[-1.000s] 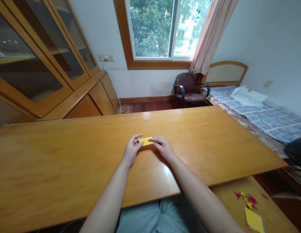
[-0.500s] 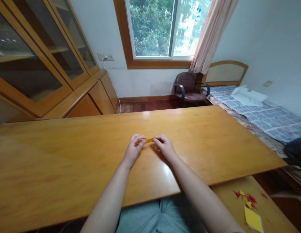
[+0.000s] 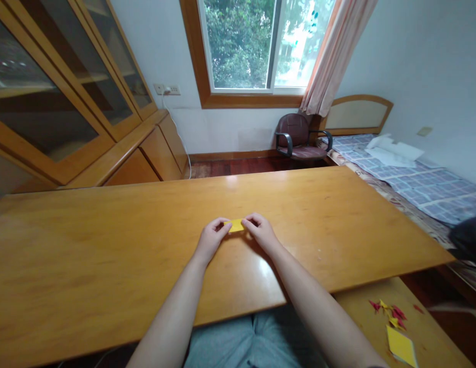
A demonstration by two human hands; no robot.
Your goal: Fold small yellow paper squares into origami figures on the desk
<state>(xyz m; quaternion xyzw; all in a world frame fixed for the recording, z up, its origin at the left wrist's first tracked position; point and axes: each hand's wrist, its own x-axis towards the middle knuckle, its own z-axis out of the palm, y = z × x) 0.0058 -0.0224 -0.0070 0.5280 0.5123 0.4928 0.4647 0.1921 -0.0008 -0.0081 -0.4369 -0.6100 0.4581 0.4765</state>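
Small flat yellow paper rectangle (image 3: 236, 225): stretched between the two hands, over the glossy yellow-brown wooden counter (image 3: 107, 250). Can't tell if its lower edge touches the wood.

Left hand (image 3: 212, 238): thumb and fingers pinching the paper's left end. Right hand (image 3: 261, 232): same pinch on the right end. Both hands grasping, fingers curled, roughly level with each other.

Nearer the body than the hands: grey-green cloth trousers (image 3: 226, 345) at the counter's near edge.

Right of the right hand and closer to the body: lower yellow-brown wooden counter (image 3: 362, 301) with a cluster of small pointed red and yellow folded-paper pieces (image 3: 398, 313), plus a square yellow paper stack (image 3: 401, 346) just beside them.

Beyond the right hand: maroon padded chair with black armrests (image 3: 294, 130); farther right, bed with blue-grey checked cover (image 3: 425, 186). Beyond the left hand, off left: wooden glass-door cabinet (image 3: 103, 135).
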